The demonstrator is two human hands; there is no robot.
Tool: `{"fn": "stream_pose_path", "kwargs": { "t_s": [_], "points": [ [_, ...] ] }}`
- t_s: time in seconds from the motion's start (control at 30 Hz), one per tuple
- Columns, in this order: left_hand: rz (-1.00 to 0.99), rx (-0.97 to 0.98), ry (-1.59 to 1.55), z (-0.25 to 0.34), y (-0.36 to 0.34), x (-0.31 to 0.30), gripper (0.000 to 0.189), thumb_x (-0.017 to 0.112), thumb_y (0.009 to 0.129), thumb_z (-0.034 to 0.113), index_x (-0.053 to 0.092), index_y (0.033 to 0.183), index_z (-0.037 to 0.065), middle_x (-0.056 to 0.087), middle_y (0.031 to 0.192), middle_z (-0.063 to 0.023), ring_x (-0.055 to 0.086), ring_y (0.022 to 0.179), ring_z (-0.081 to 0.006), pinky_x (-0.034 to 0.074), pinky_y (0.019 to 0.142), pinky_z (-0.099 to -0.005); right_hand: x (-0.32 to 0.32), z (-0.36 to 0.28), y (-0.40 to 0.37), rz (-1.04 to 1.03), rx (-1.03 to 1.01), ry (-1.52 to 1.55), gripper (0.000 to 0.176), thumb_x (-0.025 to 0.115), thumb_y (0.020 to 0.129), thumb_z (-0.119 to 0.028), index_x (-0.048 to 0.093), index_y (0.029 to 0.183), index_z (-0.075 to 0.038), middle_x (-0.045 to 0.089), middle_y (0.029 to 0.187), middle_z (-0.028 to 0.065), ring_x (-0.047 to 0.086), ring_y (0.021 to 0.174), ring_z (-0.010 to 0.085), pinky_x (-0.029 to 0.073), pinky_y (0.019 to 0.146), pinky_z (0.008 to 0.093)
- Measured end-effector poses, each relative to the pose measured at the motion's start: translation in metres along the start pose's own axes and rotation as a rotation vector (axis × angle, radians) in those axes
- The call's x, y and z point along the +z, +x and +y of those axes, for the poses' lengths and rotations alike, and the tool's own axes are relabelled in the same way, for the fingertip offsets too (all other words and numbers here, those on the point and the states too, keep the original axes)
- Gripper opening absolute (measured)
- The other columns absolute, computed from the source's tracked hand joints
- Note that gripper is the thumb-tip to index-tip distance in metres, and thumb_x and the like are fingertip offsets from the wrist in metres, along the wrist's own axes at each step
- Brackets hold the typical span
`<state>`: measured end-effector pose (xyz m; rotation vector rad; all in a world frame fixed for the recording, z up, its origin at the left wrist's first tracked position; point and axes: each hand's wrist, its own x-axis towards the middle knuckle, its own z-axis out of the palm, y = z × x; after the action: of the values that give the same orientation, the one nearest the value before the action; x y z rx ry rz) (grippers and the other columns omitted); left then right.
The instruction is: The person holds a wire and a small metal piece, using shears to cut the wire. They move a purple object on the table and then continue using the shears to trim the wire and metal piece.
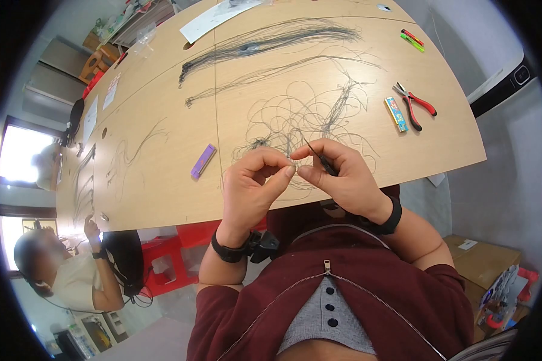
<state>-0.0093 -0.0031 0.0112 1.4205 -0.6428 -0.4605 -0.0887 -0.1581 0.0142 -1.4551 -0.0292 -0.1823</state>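
My left hand (256, 186) is closed in a pinch, thumb against forefinger, on what looks like the end of a thin strand; the strand is barely visible. My right hand (346, 180) grips a thin tool with a black handle (327, 166) and a slim dark shaft that points up and to the left. Its thumb tip nearly meets the left fingertips. Below and beyond both hands spreads a loose tangle of thin dark strands (283, 114). A purple box (203, 161) lies to the left of my left hand.
Red-handled pliers (413, 107) and a blue-and-yellow packet (395, 114) lie at the right. Farther back are a green lighter-like object (412, 42), a thick strand bundle (271, 45) and a thinner one (271, 72). Another person (66, 271) sits at the left, near more strands (84, 180).
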Motion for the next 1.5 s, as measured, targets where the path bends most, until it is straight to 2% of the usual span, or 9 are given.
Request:
{"fn": "stream_pose_path", "kwargs": {
  "t_s": [0.3, 0.5, 0.6, 0.7, 0.8, 0.97, 1.3, 1.4, 1.5],
  "points": [
    [-0.035, -0.092, -0.052, -0.002, 0.0, -0.001, 0.009, 0.063, 0.079, 0.002, 0.061, 0.086, -0.002, 0.058, 0.079, -0.0035, 0.054, 0.072, -0.0079, 0.044, 0.064, -0.0198, -0.001, 0.008, 0.001, 0.087, -0.155, -0.345, 0.015, 0.06, 0.082, -0.01, 0.056, 0.092, 0.0, 0.057, 0.068, 0.0087, 0.051, 0.059, 0.0101, 0.042, 0.054, 0.0239],
    [0.042, -0.077, -0.107, -0.004, 0.0, 0.003, 0.009, 0.063, 0.08, 0.003, 0.061, 0.086, -0.002, 0.059, 0.078, -0.0034, 0.056, 0.069, -0.0082, 0.046, 0.062, -0.0199, 0.001, 0.007, 0.001, 0.089, -0.104, -0.351, 0.014, 0.055, 0.085, -0.013, 0.051, 0.092, -0.001, 0.056, 0.07, 0.0107, 0.051, 0.059, 0.0153, 0.042, 0.055, 0.0265],
    [0.031, -0.079, -0.118, -0.006, 0.0, 0.002, 0.008, 0.062, 0.079, 0.002, 0.06, 0.086, -0.002, 0.059, 0.079, -0.0049, 0.056, 0.069, -0.0098, 0.046, 0.063, -0.0212, 0.002, 0.017, 0.003, 0.115, -0.127, -0.284, 0.015, 0.053, 0.087, -0.016, 0.051, 0.092, -0.001, 0.054, 0.068, 0.008, 0.05, 0.058, 0.0143, 0.041, 0.055, 0.0267],
    [0.022, -0.106, -0.142, -0.007, -0.001, 0.0, 0.008, 0.061, 0.079, 0.0, 0.059, 0.086, -0.003, 0.059, 0.082, -0.0082, 0.055, 0.068, -0.0131, 0.046, 0.063, -0.024, -0.002, 0.015, 0.003, 0.093, 0.111, -0.01, 0.015, 0.05, 0.089, -0.017, 0.052, 0.09, -0.003, 0.049, 0.065, 0.0017, 0.045, 0.056, 0.009, 0.037, 0.052, 0.0233],
    [0.031, -0.11, -0.204, -0.008, -0.001, -0.003, 0.007, 0.06, 0.079, -0.001, 0.058, 0.086, -0.004, 0.058, 0.083, -0.0091, 0.054, 0.068, -0.0137, 0.046, 0.063, -0.0246, -0.013, 0.016, 0.004, 0.066, 0.19, 0.337, 0.013, 0.051, 0.089, -0.016, 0.053, 0.091, -0.003, 0.044, 0.064, -0.0038, 0.04, 0.057, 0.0033, 0.033, 0.051, 0.0191],
    [0.062, -0.103, -0.257, -0.009, -0.001, -0.002, 0.008, 0.064, 0.079, 0.003, 0.061, 0.086, -0.001, 0.059, 0.076, -0.0037, 0.056, 0.067, -0.0089, 0.045, 0.063, -0.0199, -0.008, 0.0, 0.002, 0.037, 0.165, 0.097, 0.012, 0.056, 0.086, -0.013, 0.055, 0.091, -0.002, 0.045, 0.066, -0.0055, 0.038, 0.059, 0.001, 0.031, 0.053, 0.0163],
    [0.028, -0.092, -0.182, -0.008, -0.002, 0.0, 0.006, 0.06, 0.078, -0.001, 0.057, 0.083, -0.002, 0.058, 0.082, -0.008, 0.055, 0.068, -0.0132, 0.046, 0.064, -0.0241, -0.006, 0.014, 0.005, 0.1, 0.022, -0.091, 0.017, 0.057, 0.085, -0.014, 0.053, 0.096, -0.001, 0.048, 0.073, -0.0016, 0.041, 0.065, 0.0049, 0.035, 0.057, 0.0195],
    [0.056, -0.085, -0.265, -0.01, -0.002, -0.003, 0.006, 0.058, 0.079, -0.001, 0.056, 0.085, -0.002, 0.056, 0.084, -0.0086, 0.055, 0.072, -0.0137, 0.046, 0.065, -0.0252, -0.01, 0.009, -0.001, -0.046, 0.076, -0.053, 0.024, 0.057, 0.086, -0.016, 0.05, 0.103, 0.0, 0.052, 0.079, 0.0016, 0.045, 0.072, 0.0066, 0.039, 0.064, 0.0205],
    [0.052, -0.062, -0.301, -0.011, -0.002, -0.005, 0.007, 0.058, 0.079, 0.0, 0.055, 0.085, -0.001, 0.056, 0.084, -0.008, 0.054, 0.073, -0.013, 0.046, 0.066, -0.0247, -0.009, 0.016, -0.005, -0.069, 0.04, -0.057, 0.031, 0.056, 0.087, -0.017, 0.047, 0.11, 0.001, 0.055, 0.089, 0.0049, 0.049, 0.082, 0.0083, 0.041, 0.072, 0.0219]
  ]
}}
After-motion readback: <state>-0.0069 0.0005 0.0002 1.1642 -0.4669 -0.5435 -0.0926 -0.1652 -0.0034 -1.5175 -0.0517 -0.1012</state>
